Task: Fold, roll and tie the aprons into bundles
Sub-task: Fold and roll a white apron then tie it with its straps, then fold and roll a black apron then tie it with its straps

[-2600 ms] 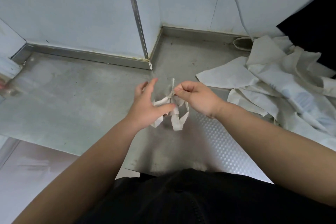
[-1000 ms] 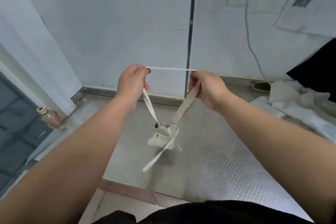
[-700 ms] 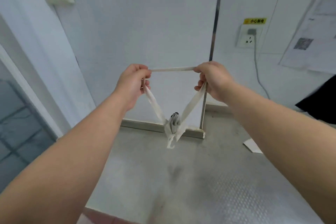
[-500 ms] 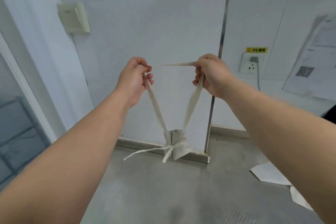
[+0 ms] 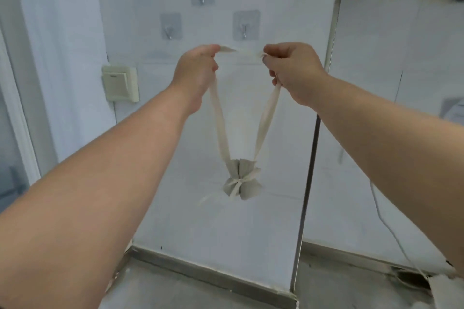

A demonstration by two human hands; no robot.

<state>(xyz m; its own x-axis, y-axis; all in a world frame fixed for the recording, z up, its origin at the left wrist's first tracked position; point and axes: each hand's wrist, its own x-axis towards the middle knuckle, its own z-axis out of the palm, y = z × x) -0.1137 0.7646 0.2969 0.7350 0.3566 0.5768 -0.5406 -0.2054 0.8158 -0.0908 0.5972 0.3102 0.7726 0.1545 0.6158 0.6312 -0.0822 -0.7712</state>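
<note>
At the left of the frame, past the wall switch point(image 5: 120, 83), my left hand point(image 5: 197, 70) is curled round the strap point(image 5: 219, 120), its fingers point(image 5: 214, 67) pinching the band at the top. In the centre the strap runs down in a V to the tied apron bundle point(image 5: 241, 182). The bundle hangs free in front of the wall point(image 5: 251, 233), well above the surface point(image 5: 213, 291). To the right, my right hand point(image 5: 295, 70) pinches the other side the same way. I judge that I hold the two sides apart to keep the loop open for one of the wall hooks point(image 5: 245, 26) just above. The stretch of strap between my hands is blurred against the white wall. My fingertips are mostly tucked behind my knuckles, and the bundle's loose tie ends smear out. At lower right a pale scrap of cloth point(image 5: 447, 291) is cut off by the edge.
</note>
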